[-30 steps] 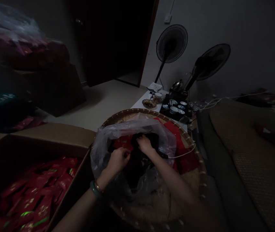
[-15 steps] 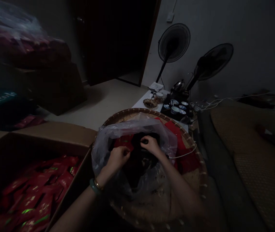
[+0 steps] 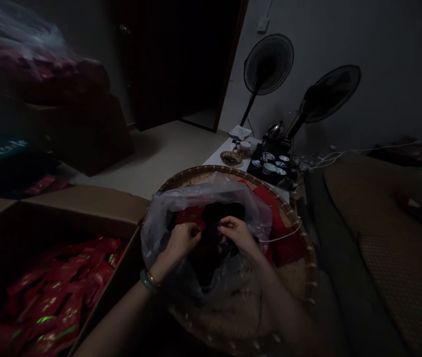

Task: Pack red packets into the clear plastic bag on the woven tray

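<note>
A clear plastic bag (image 3: 255, 198) lies spread open on a round woven bamboo tray (image 3: 229, 342), with dark loose contents (image 3: 211, 258) that are hard to make out. Over the bag's left side, my left hand (image 3: 183, 240) is closed in a pinch at the edge of a red packet (image 3: 190, 214). A green bangle and a gold one circle that wrist. My right hand (image 3: 237, 235) hovers over the dark contents, thumb and fingertips drawn together; anything between them is too small and dim to name.
On the left stands an open cardboard box (image 3: 95, 201) of red packets (image 3: 58, 292). More red pieces (image 3: 285, 243) and a white cord (image 3: 281, 238) lie at the tray's right. Beyond are a tea table with cups (image 3: 269, 168), two fans (image 3: 268, 64) and a woven-covered seat (image 3: 393, 223).
My right hand has shifted slightly down and right, its fingers reaching further out over the dark contents. My left hand and the red packet stay almost where they were.
</note>
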A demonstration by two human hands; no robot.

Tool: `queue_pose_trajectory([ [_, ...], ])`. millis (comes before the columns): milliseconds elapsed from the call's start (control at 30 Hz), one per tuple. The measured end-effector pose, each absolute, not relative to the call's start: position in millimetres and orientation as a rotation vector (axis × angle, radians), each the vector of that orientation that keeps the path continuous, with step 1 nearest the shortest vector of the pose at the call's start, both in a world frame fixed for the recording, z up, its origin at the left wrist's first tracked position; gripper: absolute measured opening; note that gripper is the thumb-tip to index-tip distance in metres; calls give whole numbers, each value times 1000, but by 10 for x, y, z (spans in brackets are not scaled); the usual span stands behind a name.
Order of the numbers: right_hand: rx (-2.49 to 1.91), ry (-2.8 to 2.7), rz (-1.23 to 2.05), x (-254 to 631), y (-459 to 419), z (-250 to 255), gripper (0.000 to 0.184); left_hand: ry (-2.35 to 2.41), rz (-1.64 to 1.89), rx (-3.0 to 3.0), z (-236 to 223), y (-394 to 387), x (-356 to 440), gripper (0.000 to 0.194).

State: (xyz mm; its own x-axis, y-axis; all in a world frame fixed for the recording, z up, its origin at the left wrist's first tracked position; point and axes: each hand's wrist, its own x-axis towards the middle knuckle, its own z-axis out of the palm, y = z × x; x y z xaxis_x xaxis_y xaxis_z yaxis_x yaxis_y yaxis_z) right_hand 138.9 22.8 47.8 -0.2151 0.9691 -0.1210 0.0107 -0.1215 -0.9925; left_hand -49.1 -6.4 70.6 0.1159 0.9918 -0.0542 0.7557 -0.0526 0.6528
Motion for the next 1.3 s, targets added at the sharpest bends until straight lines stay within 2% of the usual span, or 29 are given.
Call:
queue_pose_trajectory([
  [133,-1229,-1447,1367,1233,74,473,21,1702,569,1860,724,-55,-493,16],
  [333,-1273,-1765,996,1146,-17,435,10,1694,570,1833,709,-46,-506,17],
  [433,-1273,-1767,932,1155,-22,451,8,1689,592,1838,690,-49,-511,16],
  [533,-1296,-1690,1003,1156,-26,452,10,1685,614,1831,680,-53,-517,16],
  [733,-1220,-1325,1390,1179,-28,440,25,1682,602,1817,694,-59,-524,18],
  [900,-1177,-1348,1419,1195,-45,421,21,1668,608,1813,677,-57,-517,18],
  [1033,-1219,-1601,1239,1178,-58,413,11,1678,613,1814,653,-57,-520,18],
  [1167,-1221,-1925,976,1169,-75,451,23,1622,674,1838,636,-61,-532,18],
  [1300,-1198,-2121,759,1180,-94,507,24,1621,686,1829,623,-63,-527,18],
])
